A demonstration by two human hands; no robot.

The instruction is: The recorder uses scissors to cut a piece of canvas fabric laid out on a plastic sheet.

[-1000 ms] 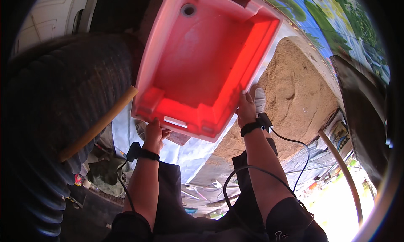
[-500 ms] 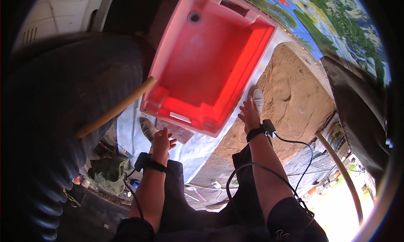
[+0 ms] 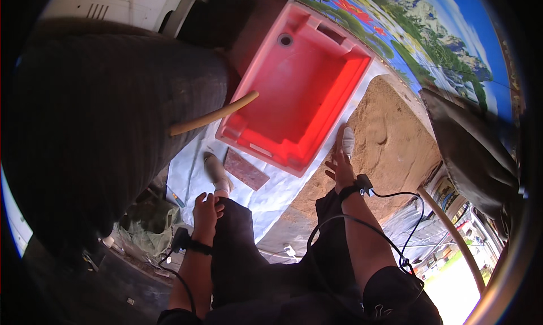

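Tub (image 3: 300, 93): rectangular red plastic | nearside of tub, both empty: left hand (image 3: 206, 215) half-curled, right hand (image 3: 341, 170) fanned | grainy sand (image 3: 396, 138): tub's right

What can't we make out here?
Head view:
Red tub: underside, hidden by its own floor and walls.
White sheet: part behind the tub, hidden by it.
Dark ribbed object: far-left outline, lost in shadow.
Right sleeve: cut off by the lower edge.
Bright area, lower right: detail washed out by glare.
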